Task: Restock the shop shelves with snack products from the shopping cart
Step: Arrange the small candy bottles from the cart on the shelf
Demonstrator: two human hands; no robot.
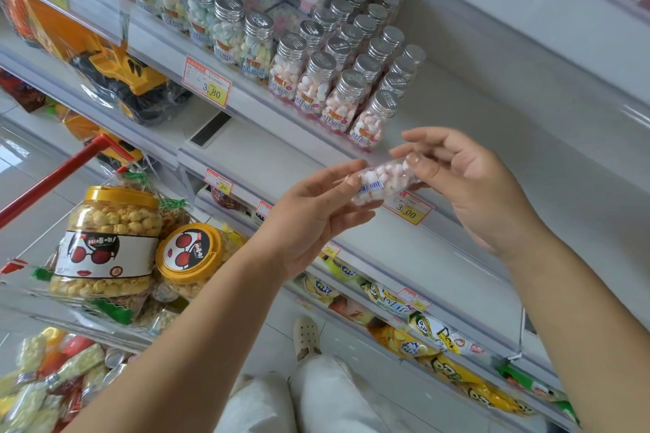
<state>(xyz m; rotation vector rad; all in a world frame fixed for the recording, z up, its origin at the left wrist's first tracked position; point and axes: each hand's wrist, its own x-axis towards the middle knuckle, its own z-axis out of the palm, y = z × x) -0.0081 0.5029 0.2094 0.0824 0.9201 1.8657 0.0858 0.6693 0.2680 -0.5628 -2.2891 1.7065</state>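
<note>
A small clear candy bottle [383, 183] filled with pink and white sweets lies sideways between my two hands, in front of the shelf edge. My left hand [309, 218] pinches its left end with thumb and fingertips. My right hand [464, 183] pinches the right end, the other fingers spread. Just above, rows of matching silver-capped candy bottles [337, 81] stand on the white shelf [457, 137], with bare shelf to their right. The red-handled shopping cart [52, 179] at lower left holds popcorn jars [105, 246] and packets.
Yellow price tags [408, 211] line the shelf edges. Lower shelves hold yellow snack bags [432, 334]. Toy diggers in bags [130, 81] sit on the left shelf. My legs and a shoe [306, 334] are below, on the tiled floor.
</note>
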